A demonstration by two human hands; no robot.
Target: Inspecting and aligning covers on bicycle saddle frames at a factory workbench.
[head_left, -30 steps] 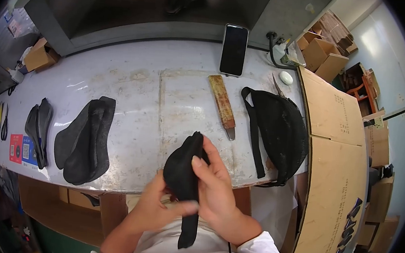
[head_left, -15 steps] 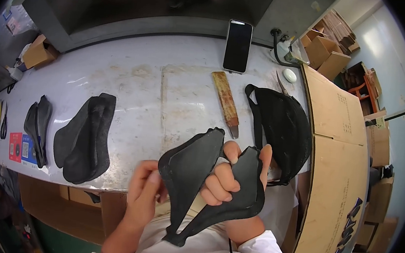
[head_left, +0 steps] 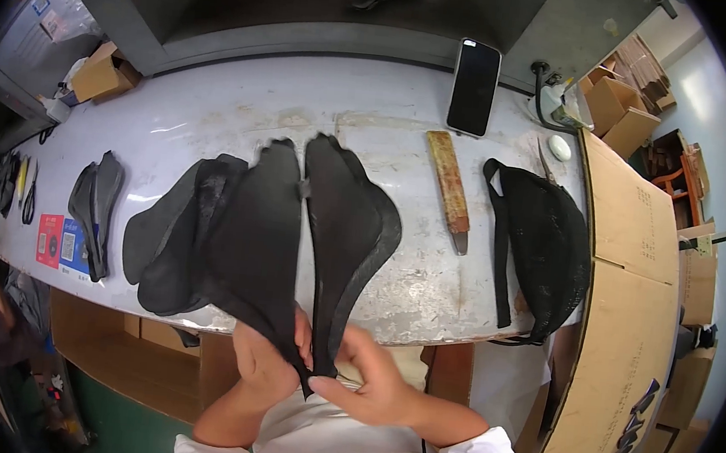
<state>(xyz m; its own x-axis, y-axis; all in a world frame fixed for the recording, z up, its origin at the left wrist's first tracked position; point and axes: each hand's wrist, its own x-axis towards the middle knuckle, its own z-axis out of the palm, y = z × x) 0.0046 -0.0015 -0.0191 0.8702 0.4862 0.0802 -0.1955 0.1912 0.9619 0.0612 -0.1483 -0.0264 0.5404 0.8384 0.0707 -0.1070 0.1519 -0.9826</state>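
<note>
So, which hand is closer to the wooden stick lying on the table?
The right hand. It sits below the wooden stick, slightly to its left, pinching the black leather piece. The left hand holds the same piece further to the left.

A workshop: a scuffed white table [head_left: 242,119] strewn with cut black fabric pieces [head_left: 95,209], a worn wooden tool [head_left: 449,187], cardboard boxes [head_left: 614,111] stacked alongside.
</note>
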